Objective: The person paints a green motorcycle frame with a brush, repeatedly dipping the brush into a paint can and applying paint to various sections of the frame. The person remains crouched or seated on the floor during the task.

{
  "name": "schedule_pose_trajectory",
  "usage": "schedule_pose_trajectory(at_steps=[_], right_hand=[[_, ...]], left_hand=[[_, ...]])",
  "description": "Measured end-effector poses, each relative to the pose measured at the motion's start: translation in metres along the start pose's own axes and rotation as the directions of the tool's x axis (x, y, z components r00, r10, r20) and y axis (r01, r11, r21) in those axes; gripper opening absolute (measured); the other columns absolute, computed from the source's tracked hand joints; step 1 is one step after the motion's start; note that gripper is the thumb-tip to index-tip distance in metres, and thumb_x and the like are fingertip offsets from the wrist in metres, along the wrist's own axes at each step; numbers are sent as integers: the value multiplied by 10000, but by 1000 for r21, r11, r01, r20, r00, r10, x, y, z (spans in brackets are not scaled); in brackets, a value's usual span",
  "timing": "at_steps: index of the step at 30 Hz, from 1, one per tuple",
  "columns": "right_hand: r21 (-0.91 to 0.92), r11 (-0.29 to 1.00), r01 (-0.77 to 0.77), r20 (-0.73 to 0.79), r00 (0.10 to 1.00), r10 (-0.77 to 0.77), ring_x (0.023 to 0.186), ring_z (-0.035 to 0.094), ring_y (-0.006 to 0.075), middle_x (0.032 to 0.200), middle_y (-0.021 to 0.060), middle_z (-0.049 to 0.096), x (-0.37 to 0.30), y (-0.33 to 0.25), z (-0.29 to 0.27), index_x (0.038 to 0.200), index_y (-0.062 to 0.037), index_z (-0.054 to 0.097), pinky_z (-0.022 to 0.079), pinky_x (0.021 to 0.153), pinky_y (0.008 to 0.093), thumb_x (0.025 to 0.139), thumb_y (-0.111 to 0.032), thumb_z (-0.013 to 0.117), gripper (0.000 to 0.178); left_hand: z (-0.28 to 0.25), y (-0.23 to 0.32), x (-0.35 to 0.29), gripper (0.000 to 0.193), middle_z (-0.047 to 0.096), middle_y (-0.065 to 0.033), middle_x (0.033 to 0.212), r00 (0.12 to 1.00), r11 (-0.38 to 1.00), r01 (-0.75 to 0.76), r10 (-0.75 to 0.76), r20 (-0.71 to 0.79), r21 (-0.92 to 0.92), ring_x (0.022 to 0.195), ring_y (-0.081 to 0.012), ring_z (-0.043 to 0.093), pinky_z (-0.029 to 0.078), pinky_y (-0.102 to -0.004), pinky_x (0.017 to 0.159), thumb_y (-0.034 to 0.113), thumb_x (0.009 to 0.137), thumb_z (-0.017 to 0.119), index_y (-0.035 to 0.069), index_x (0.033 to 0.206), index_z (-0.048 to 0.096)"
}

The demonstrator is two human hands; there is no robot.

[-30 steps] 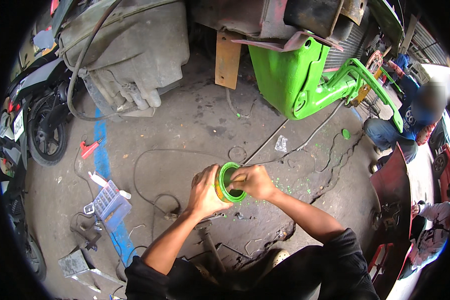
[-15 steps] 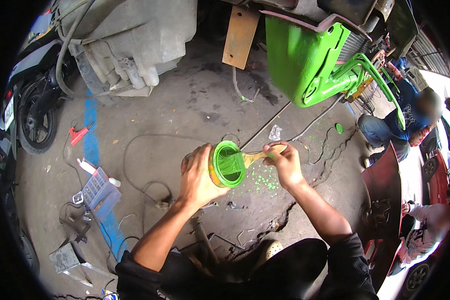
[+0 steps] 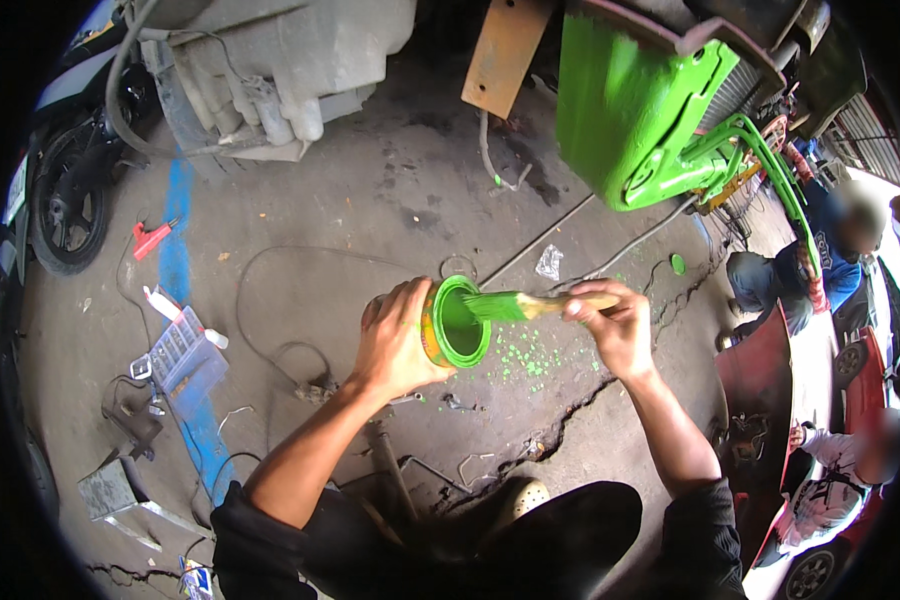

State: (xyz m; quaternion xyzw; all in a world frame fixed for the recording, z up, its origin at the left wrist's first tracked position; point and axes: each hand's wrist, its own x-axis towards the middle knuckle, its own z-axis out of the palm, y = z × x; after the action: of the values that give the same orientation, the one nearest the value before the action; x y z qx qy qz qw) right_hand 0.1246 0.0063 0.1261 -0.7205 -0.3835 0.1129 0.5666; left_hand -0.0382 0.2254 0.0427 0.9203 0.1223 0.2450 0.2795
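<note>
My left hand [image 3: 398,338] wraps round a paint can [image 3: 430,325], tipped so that its mouth faces up and to the right. Green paint coats the rim and the inside. Between the fingertips of my right hand [image 3: 615,325] is the wooden handle of a paintbrush [image 3: 542,305]. Its bristles are soaked in green and lie over the right side of the can's mouth. Beyond the can, at the upper right, hangs a vehicle panel [image 3: 610,110] covered in glossy green paint.
Green drops [image 3: 525,355] spot the concrete floor. A toolbox of small parts [image 3: 185,355], a red tool [image 3: 152,240] and a metal stool [image 3: 115,490] are at left. A motorcycle [image 3: 70,215] stands beyond. Two people crouch at right near a dark red panel [image 3: 760,400].
My right hand has moved right, drawing the brush partly out of the can. The can stays in my left hand. The view has shifted slightly.
</note>
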Motion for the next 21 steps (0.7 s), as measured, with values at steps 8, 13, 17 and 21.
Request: schedule_pose_trajectory(at_steps=[8,13,17,21], right_hand=[[-199,789,581,576,721,-385,884,698,260,990,95,724,0,15,-26,939,-38,721,583,743,358,738,-6,759,207],[-207,888,411,398,864,-307,859,711,224,973,110,733,-10,22,-51,945,-20,721,583,756,338,783,-36,756,166],[17,1000,-24,-51,998,25,724,690,164,869,123,723,-31,51,-49,961,49,686,561,692,298,843,-102,757,204],[375,877,-300,-260,874,410,597,620,153,798,110,683,-30,73,5,957,56,657,514,585,287,857,-139,738,233]], left_hand=[[15,-4,8,1104,527,-202,1313,996,991,-32,43,84,-129,1195,-377,542,463,-439,1023,273,479,918,29,1396,355],[20,-1,10,1104,514,-197,1334,993,993,30,-16,120,-111,1220,-373,526,456,-426,1041,270,473,922,38,1396,363],[29,4,15,1107,513,-197,1327,992,999,1,5,127,-50,1214,-375,524,450,-437,1038,281,481,917,33,1400,352],[43,10,15,1104,530,-196,1291,990,1000,-17,19,137,-15,1187,-367,536,436,-463,1022,280,480,915,30,1394,350]])
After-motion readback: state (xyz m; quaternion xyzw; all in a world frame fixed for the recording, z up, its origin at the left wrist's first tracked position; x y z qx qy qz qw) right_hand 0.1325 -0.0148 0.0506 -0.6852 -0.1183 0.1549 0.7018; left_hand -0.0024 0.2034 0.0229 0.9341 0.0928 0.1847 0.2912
